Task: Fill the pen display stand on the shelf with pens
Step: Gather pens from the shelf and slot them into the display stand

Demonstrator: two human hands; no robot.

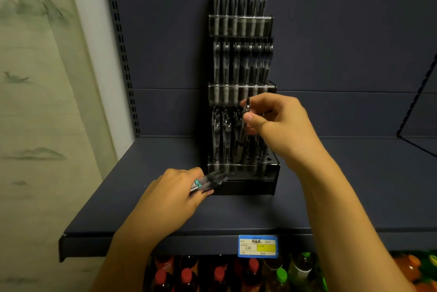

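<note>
A black three-tier pen display stand (250,185) stands on the dark shelf (354,192) against the back panel. Its top and middle tiers hold rows of dark pens (241,60). The bottom tier holds several pens at its left and middle. My right hand (276,126) pinches one dark pen (243,131) upright, its lower end down among the bottom tier's holes. My left hand (175,194) grips a bundle of pens (210,181) just left of the stand's base, their tips pointing at the stand.
A blue and yellow price tag (257,245) sits on the shelf's front edge. Bottles with red and green caps (220,275) stand on the level below. A painted wall panel (35,102) lies to the left, and a slotted upright (120,50) beside it.
</note>
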